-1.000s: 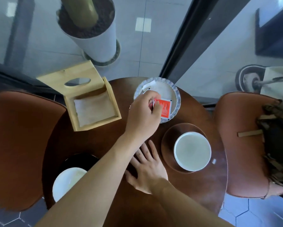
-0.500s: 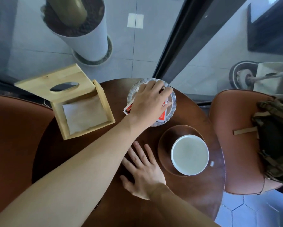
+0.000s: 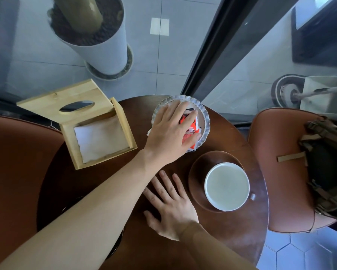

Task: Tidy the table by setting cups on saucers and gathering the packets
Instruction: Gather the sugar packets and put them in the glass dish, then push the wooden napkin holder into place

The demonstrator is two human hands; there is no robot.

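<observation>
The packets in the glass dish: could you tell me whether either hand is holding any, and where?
Neither grips any: the left hand lies flat over the packets in the dish; the right hand rests open on the table.

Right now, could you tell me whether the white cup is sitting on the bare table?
No, the white cup sits on a brown saucer, not directly on the table.

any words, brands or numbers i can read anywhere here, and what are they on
None can be read.
Packets in the glass dish: red, white and black print, too blurred and mostly covered by the left hand.
Tissue box, white cup, saucer, backpack: no text visible.
</observation>
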